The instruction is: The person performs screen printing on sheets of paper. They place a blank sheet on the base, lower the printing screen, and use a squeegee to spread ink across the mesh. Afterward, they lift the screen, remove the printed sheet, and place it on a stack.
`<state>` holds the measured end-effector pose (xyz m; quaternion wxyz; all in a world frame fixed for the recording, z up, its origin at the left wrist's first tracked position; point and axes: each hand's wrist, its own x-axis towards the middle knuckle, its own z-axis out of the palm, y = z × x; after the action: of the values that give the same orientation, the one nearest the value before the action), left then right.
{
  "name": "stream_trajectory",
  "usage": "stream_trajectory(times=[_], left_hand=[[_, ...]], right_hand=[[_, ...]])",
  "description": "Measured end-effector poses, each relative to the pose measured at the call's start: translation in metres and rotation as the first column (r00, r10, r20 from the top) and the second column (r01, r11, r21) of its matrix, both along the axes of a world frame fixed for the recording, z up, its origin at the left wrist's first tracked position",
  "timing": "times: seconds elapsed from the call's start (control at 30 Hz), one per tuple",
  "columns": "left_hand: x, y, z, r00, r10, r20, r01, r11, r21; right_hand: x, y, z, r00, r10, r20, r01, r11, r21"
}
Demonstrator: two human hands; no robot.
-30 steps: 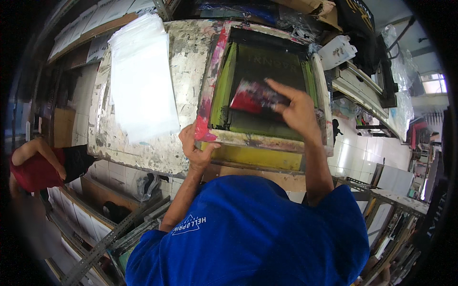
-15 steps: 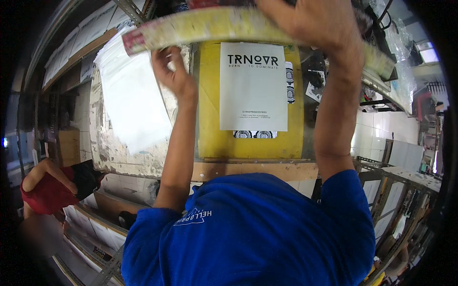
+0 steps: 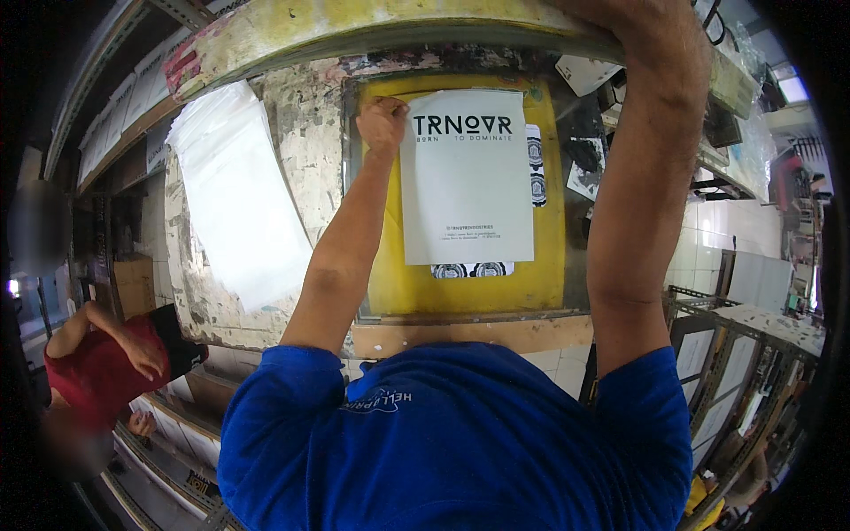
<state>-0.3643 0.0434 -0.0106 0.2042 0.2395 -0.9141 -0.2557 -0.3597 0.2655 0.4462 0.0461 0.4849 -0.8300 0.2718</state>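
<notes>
A flat white printed plastic bag with black lettering lies on a yellow printing board. My left hand is closed at the bag's upper left corner, pinching its edge, which lifts slightly. At the top edge of the view my right hand grips the long yellow-stained bar of a screen printing frame, raised above the far side of the board. Its fingertips are cut off by the picture's edge. Black-and-white stickers show from under the bag at the bottom and right.
A fanned stack of white bags lies on the paint-stained table to the left. Racks with white printed items stand at the far left. A person in a red shirt is at lower left. A metal rack stands at right.
My left hand has moved right from beside the board to the bag's upper left corner and closed on it. My right hand and the frame have shifted farther up in view.
</notes>
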Motion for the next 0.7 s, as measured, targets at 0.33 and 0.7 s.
stream_trajectory(times=[0.33,0.7], left_hand=[[0.057,-0.019,0.062,0.946,0.207,-0.249,-0.122,0.940,0.319],[0.305,-0.122,0.033,0.583,0.694,-0.422,-0.484,0.714,0.506]], right_hand=[[-0.029,-0.007,-0.030,0.988,-0.016,-0.155,-0.002,0.993,-0.117],[0.030,-0.022,-0.028,0.929,-0.250,-0.273,0.206,0.962,-0.180]])
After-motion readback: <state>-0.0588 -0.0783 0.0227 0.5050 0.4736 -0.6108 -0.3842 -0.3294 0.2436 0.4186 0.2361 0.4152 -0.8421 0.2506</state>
